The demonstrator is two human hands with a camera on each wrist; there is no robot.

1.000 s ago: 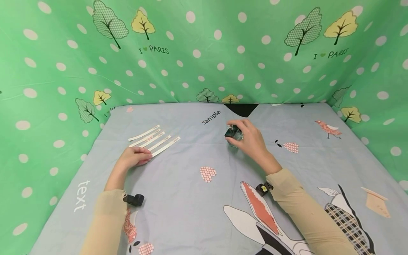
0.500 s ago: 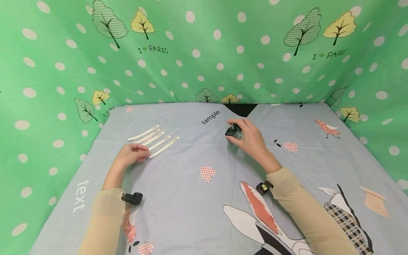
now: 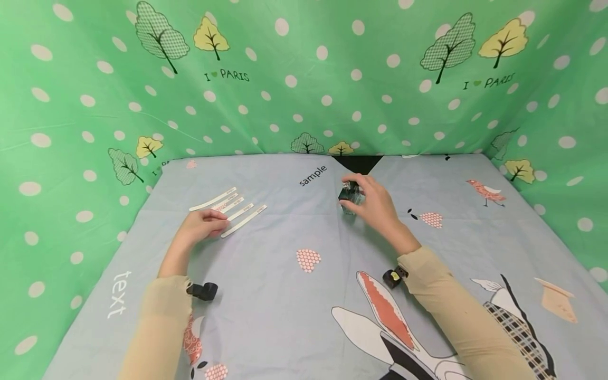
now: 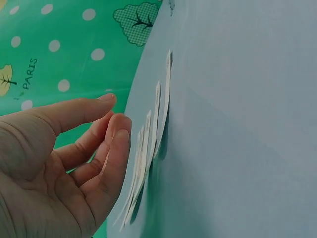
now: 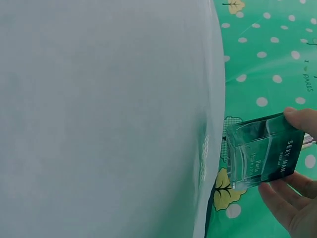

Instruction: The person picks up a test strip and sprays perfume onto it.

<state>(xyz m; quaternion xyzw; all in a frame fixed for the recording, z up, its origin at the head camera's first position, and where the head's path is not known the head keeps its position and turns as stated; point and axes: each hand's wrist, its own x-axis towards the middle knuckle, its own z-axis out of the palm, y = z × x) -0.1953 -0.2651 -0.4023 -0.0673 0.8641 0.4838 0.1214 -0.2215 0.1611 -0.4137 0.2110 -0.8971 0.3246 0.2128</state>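
In the head view, several white paper test strips [image 3: 244, 220] lie fanned out side by side on the left of the bedsheet-covered surface. My left hand [image 3: 201, 226] hovers over their near ends, fingers loosely bent. The left wrist view shows a gap between the thumb [image 4: 86, 109] and the fingers, with nothing in it; the strips [image 4: 148, 144] lie just beyond. My right hand [image 3: 375, 203] holds a green glass perfume bottle [image 5: 265, 151] by its upper part, thumb on one side and fingers on the other. A dark green band and lettering mark the bottle, and clear glass shows at its base.
A grey-blue printed sheet [image 3: 266, 295] with hearts, a rabbit and words covers the surface. Green polka-dot cloth [image 3: 304, 63] hangs behind and at both sides. A black camera strap [image 3: 203, 291] sits at the left wrist, another camera [image 3: 394, 276] at the right.
My left hand drew back slightly left, then shifted right, farther over the strips. The right hand has moved the bottle slightly right and tilted it a little. The strips stay in place.
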